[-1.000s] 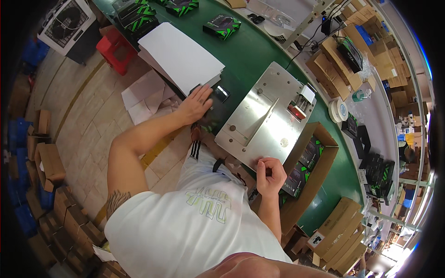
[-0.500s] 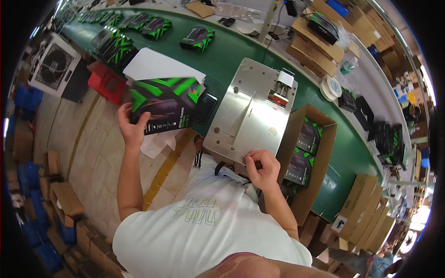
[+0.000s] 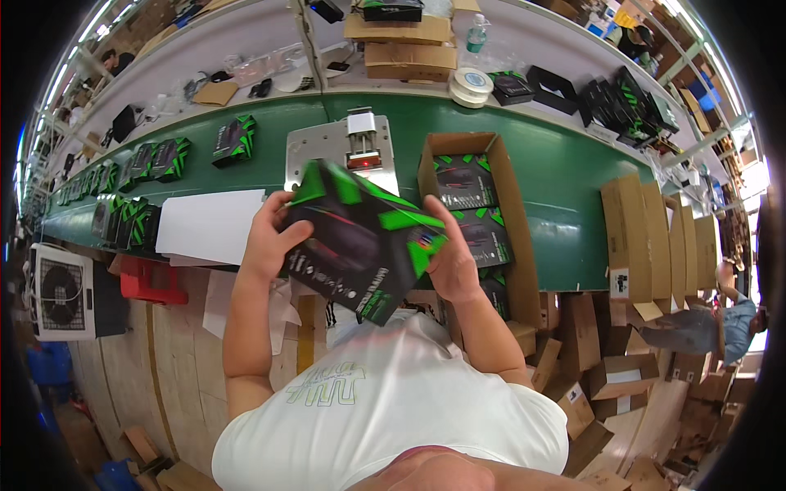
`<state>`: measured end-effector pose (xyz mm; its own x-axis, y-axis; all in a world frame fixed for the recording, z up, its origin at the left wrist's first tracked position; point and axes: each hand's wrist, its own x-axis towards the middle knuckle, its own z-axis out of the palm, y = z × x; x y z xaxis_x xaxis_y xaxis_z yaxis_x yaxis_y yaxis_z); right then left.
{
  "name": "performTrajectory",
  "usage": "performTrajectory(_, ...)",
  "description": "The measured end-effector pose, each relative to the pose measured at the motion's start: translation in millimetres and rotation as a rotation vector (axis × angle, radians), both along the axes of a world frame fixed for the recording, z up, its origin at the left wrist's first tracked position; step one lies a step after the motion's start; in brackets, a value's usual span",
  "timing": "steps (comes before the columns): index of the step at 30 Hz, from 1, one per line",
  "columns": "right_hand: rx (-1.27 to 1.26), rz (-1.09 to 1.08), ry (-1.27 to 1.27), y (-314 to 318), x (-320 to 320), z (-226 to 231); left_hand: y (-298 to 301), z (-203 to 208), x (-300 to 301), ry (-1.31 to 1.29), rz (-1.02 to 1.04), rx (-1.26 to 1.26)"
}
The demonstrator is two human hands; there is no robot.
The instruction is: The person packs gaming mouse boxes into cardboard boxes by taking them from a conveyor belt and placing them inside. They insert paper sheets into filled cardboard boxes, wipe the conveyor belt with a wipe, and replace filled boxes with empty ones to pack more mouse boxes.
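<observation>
Green bench [image 3: 565, 221]; hands [image 3: 268, 244] [image 3: 455, 266] L+R of blk box [image 3: 348, 237]

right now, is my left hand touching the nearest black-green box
Touching: the head view shows your left hand gripping the nearest black-green box, thumb over its edge.

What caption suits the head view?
Left hand grips black-green box, right hand at its edge, near open carton.

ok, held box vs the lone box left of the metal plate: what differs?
The held box is off the green table, tilted, gripped by the left hand; the lone box rests on it, no hand touching. The held box looks larger, being nearer the camera; the lone box looks smaller. Both are black with green markings.
</observation>
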<state>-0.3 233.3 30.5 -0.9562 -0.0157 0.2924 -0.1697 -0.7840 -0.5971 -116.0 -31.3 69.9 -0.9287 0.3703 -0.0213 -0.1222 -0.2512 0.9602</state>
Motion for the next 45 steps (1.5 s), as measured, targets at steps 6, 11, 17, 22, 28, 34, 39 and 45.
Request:
performTrajectory(6, 0.295, -0.297, -0.463, 12, 37, -27, 69, 22, 0, 1.226, 0.047, -1.181)
performTrajectory(11, 0.547, -0.443, -0.469, 3, 79, -61, 60, 11, 69, 1.110, -0.518, -0.883)
performTrajectory(17, 1.037, -0.320, -0.051, 38, 81, -33, 54, 6, 56, 1.142, -0.594, -0.817)
performTrajectory(22, 1.410, -0.316, 0.177, 17, 45, -7, 43, 15, 57, 1.073, -0.728, -0.901)
performTrajectory(28, 1.431, -0.368, 0.080, 17, -30, -7, 44, 3, 13, 1.161, -0.452, -1.112)
performTrajectory(34, 1.451, -0.370, 0.107, 26, -32, -8, 64, 1, 19, 1.120, -0.352, -1.100)
performTrajectory(39, 0.565, -0.286, -0.503, 47, 30, -25, 55, 3, 58, 1.226, -0.595, -0.877)
performTrajectory(45, -0.314, -0.499, -0.649, 73, 33, -49, 57, 12, 26, 1.331, -0.374, -1.005)
